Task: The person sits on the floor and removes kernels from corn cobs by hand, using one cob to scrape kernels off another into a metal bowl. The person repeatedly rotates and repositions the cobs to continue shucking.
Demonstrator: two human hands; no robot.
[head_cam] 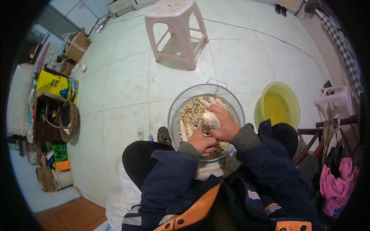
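A round wire-mesh basket stands on the floor between my knees. Loose corn kernels, yellow, pale and dark, lie in it with several bare corn cobs. Over the basket, my right hand is closed around a pale corn cob, its thick end pointing up towards me. Just below and left of it, my left hand is curled against the right hand; whatever lies within its fingers is hidden.
A yellow-green plastic tub stands right of the basket. Beyond it is a pink plastic stool; a smaller stool stands at the right. A wicker basket and a yellow bag are at the left, a white sack by my left leg.
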